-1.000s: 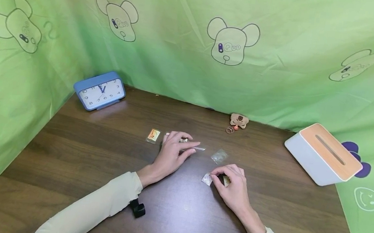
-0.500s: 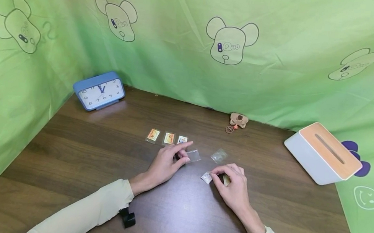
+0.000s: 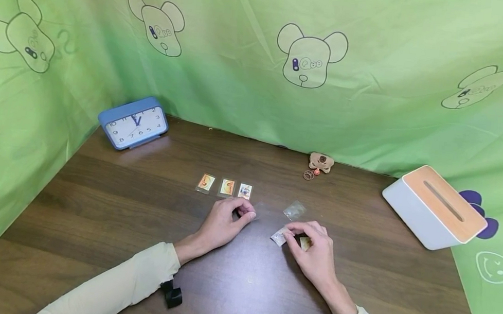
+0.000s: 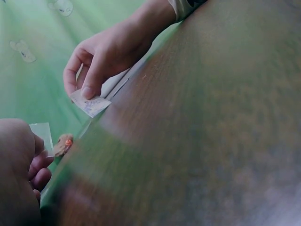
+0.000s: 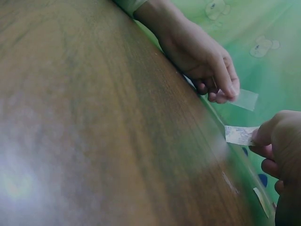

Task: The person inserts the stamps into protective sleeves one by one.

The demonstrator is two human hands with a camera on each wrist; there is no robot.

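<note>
My left hand (image 3: 223,221) pinches a small clear plastic sleeve (image 5: 246,100) between thumb and fingers, a little above the table. In my right hand (image 3: 315,250) a stamp-sized printed paper (image 4: 94,106) is gripped by one edge, pale with faint print on the side seen from the left wrist. A yellowish printed piece (image 3: 305,243) lies partly hidden beneath that hand. Another clear sleeve (image 3: 294,210) rests on the table just beyond it. Past my left hand, three small pictures form a row: two orange ones in sleeves (image 3: 205,183) and a bluish-white one (image 3: 245,191).
A blue clock (image 3: 134,123) stands at the back left of the brown table (image 3: 133,216). Toward the back lies a brown bear-shaped trinket (image 3: 321,162) with rings. A white tissue box (image 3: 434,209) with a wooden top is at right. Green printed cloth (image 3: 224,71) surrounds the table.
My left hand has drawn back toward me from the row of pictures, uncovering them, and its index finger has curled in. The clear sleeve has turned in its grip. My right hand stays nearly still.
</note>
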